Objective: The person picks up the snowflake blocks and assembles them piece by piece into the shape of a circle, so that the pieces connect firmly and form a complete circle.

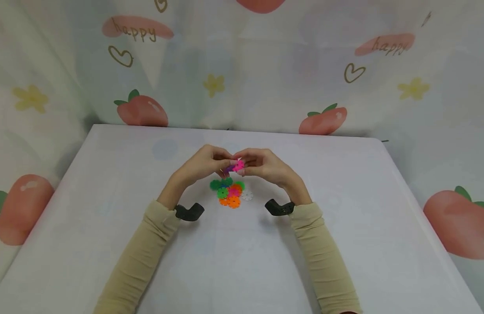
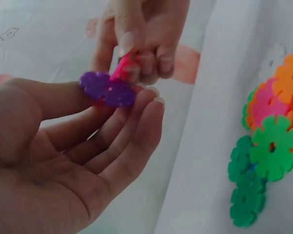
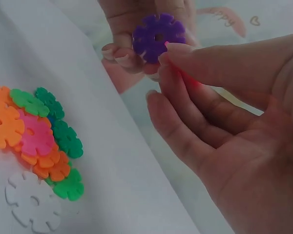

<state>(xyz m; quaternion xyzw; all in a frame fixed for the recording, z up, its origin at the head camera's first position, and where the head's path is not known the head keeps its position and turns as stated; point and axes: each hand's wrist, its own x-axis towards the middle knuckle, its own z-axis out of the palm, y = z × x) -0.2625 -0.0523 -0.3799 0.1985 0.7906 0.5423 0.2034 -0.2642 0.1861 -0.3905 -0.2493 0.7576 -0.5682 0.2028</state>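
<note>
Above the table, my left hand (image 1: 206,163) pinches a purple notched snowflake disc (image 2: 100,87) between thumb and fingers. My right hand (image 1: 268,166) pinches a pink notched disc (image 1: 238,165), seen edge-on in the left wrist view. The pink disc's edge meets the purple one at an angle; whether their slots are interlocked I cannot tell. In the right wrist view, my right fingers hide most of the pink disc, while the purple disc (image 3: 149,36) faces the camera. Just below both hands lies a pile of similar discs, including a light green disc (image 2: 261,152).
The pile on the white table (image 1: 234,270) also holds orange (image 3: 6,131), pink (image 3: 38,141) and dark green discs (image 2: 246,204). A white disc (image 1: 247,195) lies at its right side. Black wrist mounts (image 1: 189,212) jut inward from both sleeves. A printed curtain (image 1: 257,87) stands behind.
</note>
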